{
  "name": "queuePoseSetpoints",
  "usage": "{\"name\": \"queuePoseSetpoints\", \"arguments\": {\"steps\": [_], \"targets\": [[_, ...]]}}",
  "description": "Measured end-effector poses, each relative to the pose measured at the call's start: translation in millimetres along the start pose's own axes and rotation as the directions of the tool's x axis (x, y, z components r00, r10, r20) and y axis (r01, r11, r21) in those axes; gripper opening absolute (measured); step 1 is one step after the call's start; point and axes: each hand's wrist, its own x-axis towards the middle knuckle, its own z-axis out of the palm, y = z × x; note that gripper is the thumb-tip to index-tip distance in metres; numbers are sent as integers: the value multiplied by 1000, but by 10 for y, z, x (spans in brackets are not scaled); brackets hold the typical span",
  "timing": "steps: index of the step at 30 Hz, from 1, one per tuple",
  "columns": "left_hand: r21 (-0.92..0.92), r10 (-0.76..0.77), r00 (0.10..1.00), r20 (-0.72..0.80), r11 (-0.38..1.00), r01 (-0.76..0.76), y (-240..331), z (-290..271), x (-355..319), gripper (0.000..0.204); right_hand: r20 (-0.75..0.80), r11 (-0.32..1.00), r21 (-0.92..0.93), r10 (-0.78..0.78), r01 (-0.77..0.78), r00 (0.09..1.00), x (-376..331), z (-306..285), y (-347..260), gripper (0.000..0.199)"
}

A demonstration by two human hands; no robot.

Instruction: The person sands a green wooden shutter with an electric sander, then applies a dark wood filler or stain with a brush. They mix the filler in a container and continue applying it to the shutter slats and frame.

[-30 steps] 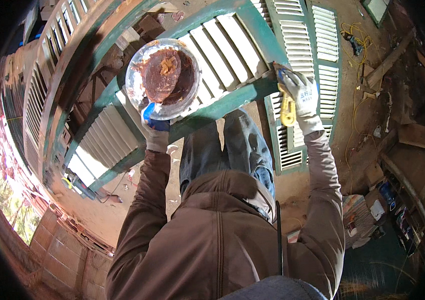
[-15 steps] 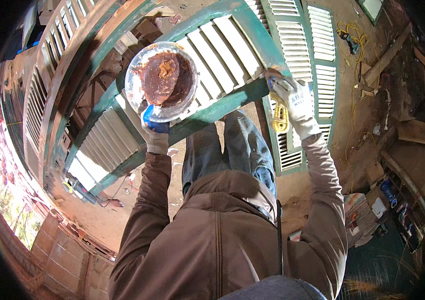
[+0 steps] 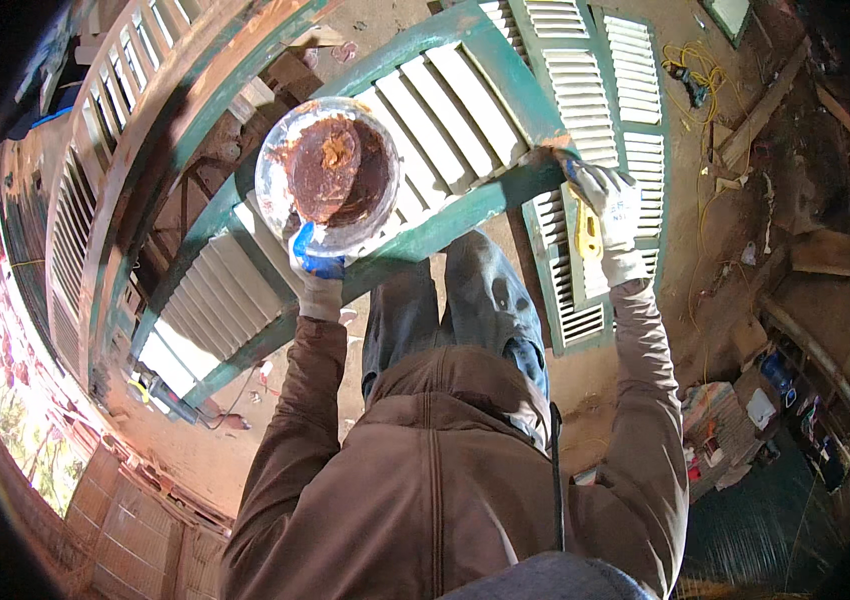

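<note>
My right hand has slid up the green slatted wooden shutter, clenching a yellow-handled tool; my left hand grasps the clear paint-caked bowl above it, within reach.

Bright sunlight is falling across a dusty brown floor; more green shutters are lying flat on it at the top; a yellow cord is curling nearby; wooden planks and scrap boards are lying scattered to the right; a woven fence is running along the lower left, with greenery showing beyond.
</note>
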Motion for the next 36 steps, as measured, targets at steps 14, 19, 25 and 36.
{"name": "queuePoseSetpoints", "arguments": {"steps": [14, 19, 25, 36], "targets": [[-287, -124, 976, 179, 942, 172, -9, -77, 50, 51, -6, 994, 18, -105, 105, 994, 351, 29, 249, 30], [-556, 21, 962, 273, 819, 140, -45, -71, 24, 44, 18, 980, 129, -157, 154, 987, 71, 133, 203, 34], [-65, -45, 988, 145, 996, 55, 5, 44, 68, 63, -67, 994, 66, -80, 84, 995, 377, 46, 381, 27], [-270, -181, 976, 121, 940, 208, -239, -117, 47, 69, 26, 970, 139, -203, 197, 979, 455, 3, 309, 34]]}}
